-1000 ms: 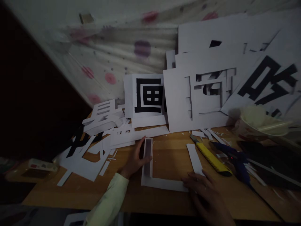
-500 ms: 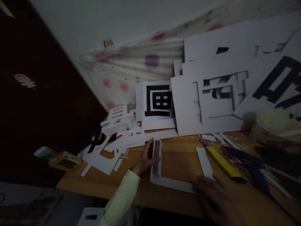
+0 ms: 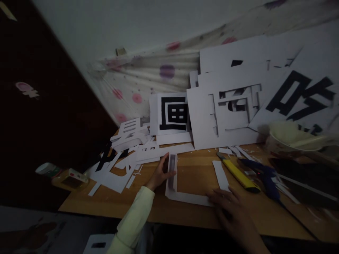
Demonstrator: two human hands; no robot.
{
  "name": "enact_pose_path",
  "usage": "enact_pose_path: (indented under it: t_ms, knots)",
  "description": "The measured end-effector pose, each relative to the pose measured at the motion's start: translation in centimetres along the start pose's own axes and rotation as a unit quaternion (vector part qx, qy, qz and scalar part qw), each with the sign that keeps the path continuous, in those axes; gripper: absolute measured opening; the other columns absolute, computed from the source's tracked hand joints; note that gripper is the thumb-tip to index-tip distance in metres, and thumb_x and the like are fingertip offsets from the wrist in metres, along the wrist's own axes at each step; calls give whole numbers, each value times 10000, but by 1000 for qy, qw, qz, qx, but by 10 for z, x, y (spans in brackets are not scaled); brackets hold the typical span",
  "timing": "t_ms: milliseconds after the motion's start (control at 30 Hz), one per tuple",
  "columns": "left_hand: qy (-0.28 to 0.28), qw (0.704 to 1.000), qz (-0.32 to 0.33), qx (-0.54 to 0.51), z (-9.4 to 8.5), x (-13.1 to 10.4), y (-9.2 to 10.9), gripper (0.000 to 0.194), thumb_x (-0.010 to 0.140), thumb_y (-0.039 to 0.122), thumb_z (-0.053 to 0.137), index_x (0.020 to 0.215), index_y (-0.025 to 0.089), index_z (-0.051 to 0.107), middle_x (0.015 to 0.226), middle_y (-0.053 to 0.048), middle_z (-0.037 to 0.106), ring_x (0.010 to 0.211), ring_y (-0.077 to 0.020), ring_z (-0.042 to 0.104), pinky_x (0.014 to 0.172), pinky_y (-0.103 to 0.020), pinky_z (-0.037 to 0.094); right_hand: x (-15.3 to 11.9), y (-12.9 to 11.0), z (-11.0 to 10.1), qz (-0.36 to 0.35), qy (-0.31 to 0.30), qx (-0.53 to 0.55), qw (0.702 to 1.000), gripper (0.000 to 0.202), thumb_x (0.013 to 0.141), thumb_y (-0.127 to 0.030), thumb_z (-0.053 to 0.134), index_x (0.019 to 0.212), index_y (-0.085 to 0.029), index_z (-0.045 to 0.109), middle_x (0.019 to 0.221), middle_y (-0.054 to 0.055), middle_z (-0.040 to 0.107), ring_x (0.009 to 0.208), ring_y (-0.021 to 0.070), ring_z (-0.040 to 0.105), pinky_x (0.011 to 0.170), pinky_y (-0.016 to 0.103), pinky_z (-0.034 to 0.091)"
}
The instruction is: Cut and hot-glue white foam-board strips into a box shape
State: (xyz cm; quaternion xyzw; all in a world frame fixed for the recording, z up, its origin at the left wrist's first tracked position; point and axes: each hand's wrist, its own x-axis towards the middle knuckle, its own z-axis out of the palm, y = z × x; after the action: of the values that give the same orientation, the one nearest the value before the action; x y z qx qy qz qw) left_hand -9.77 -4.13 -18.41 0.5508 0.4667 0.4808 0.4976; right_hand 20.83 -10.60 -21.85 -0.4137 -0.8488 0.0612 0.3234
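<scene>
An L-shaped white foam-board piece [image 3: 189, 198] lies on the wooden table, its left arm forming a narrow raised channel. My left hand [image 3: 160, 174] grips that channel, thumb over the top and fingers along its outer side. At the other end of the piece my right hand [image 3: 229, 208] holds the tip of the lower strip; shadow partly hides its fingers. Just beyond my right fingers lies a loose white strip [image 3: 221, 175]. A yellow utility knife [image 3: 241, 174] and a dark blue glue gun [image 3: 265, 178] with a small red light lie farther right.
White cut-out sheets and scraps [image 3: 113, 178] cover the table's left side, near a bottle [image 3: 70, 179]. Large boards [image 3: 202, 116] and a sheet with a black character [image 3: 173, 113] lean at the back. A bowl [image 3: 286, 144] stands at the right; the glue gun's cord crosses the front edge.
My view has turned slightly right, so the table and boards appear shifted left. Both hands keep their places on the foam-board piece.
</scene>
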Motion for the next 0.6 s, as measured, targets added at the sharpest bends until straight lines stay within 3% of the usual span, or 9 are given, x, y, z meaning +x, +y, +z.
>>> enact_pose_path:
  t_ms: [600]
  knots:
    - [4,999,2,43,0,-1,4,922,675,447,798,1457,220,367,1515,-119,432,1425,-311,346,1186,-462,278,0,-5,-1,47,-33,31,998,307,858,-152,515,1070,-284,694,1067,47,743,1108,268,633,1046,628,365]
